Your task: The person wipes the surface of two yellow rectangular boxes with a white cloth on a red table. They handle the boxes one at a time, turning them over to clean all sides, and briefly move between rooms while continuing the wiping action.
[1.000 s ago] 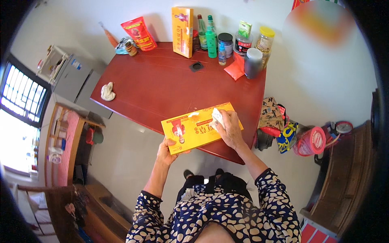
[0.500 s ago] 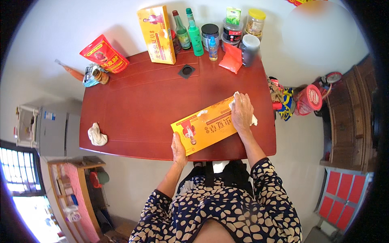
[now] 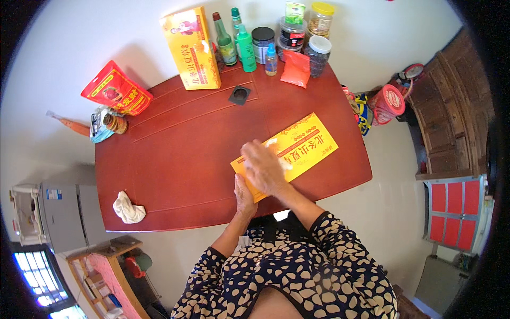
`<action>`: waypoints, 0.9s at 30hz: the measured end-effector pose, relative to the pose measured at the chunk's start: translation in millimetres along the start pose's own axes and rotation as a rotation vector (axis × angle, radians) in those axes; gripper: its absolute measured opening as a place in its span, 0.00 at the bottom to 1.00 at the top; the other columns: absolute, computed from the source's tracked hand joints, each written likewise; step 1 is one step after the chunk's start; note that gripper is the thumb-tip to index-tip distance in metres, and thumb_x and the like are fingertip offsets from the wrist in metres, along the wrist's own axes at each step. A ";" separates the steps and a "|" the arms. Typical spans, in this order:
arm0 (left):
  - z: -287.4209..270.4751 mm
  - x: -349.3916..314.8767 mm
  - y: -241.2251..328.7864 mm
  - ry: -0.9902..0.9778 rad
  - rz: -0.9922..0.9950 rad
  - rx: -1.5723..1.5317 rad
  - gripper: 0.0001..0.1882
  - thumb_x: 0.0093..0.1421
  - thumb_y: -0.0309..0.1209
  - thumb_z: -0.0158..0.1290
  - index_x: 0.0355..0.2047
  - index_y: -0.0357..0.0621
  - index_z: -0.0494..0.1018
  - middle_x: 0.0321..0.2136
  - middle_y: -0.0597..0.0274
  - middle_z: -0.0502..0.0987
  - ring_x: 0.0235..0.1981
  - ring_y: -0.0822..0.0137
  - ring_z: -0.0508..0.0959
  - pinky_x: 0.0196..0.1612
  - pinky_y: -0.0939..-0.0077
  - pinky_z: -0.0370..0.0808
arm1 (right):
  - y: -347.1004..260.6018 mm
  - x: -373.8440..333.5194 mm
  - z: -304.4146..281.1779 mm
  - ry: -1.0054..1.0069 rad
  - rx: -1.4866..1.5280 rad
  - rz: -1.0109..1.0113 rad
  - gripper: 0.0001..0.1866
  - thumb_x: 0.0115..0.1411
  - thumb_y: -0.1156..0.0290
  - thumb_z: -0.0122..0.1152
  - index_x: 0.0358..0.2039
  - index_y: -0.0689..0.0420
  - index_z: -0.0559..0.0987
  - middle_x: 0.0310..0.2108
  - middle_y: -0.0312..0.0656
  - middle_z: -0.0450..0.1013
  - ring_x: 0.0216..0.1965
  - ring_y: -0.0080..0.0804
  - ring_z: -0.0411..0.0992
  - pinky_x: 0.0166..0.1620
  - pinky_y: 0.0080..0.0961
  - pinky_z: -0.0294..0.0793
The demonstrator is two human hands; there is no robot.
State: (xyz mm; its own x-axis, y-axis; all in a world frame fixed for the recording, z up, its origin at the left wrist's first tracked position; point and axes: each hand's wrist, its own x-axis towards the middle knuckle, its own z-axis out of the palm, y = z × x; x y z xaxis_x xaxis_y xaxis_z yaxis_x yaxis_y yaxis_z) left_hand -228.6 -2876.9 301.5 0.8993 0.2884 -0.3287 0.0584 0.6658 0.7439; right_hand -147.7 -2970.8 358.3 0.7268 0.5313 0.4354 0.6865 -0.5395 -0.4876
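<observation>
Head view. My right hand (image 3: pixel 264 167) lies palm-down on the flat yellow box (image 3: pixel 289 152), fingers spread and loosely flat; a white cloth (image 3: pixel 280 154) shows at its fingertips, pressed against the box top — whether the fingers actually grip it, I cannot tell. My left hand (image 3: pixel 244 195) is at the near-left corner of the same box, fingers curled against its edge, bracing it.

The box lies flat and askew on the red-brown table (image 3: pixel 180 154), toward the near right edge, its long side running from near-left to far-right.

Far side of the table: a second yellow box (image 3: pixel 191 48) standing upright, then a row of bottles and jars — green bottles (image 3: pixel 239 45), a dark-lidded jar (image 3: pixel 262 43), a yellow-lidded jar (image 3: pixel 320 20) — with an orange-red packet (image 3: pixel 295 69) in front. A small black square object (image 3: pixel 239 95) lies just nearer than these. Far left: a red pouch (image 3: pixel 116 89) and a small tin (image 3: pixel 115 123). Near left corner: a crumpled whitish rag (image 3: pixel 128 208), well apart from both hands.
</observation>
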 end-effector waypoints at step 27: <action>-7.3 24.0 4.9 0.156 0.001 0.073 0.24 0.71 0.49 0.36 0.55 0.45 0.63 0.46 0.59 0.73 0.43 0.63 0.78 0.43 0.65 0.79 | 132.9 8.3 -15.5 0.348 -0.473 0.488 0.26 0.61 0.68 0.52 0.60 0.56 0.64 0.58 0.45 0.64 0.64 0.46 0.57 0.63 0.47 0.55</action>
State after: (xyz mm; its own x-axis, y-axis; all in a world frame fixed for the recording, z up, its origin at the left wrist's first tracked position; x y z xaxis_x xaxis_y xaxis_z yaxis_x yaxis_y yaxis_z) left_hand -209.9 -2861.7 293.0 0.8212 0.3962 -0.4106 0.0944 0.6153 0.7826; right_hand -50.0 -3048.2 308.8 0.8622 -0.0333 0.5055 0.1658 -0.9244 -0.3436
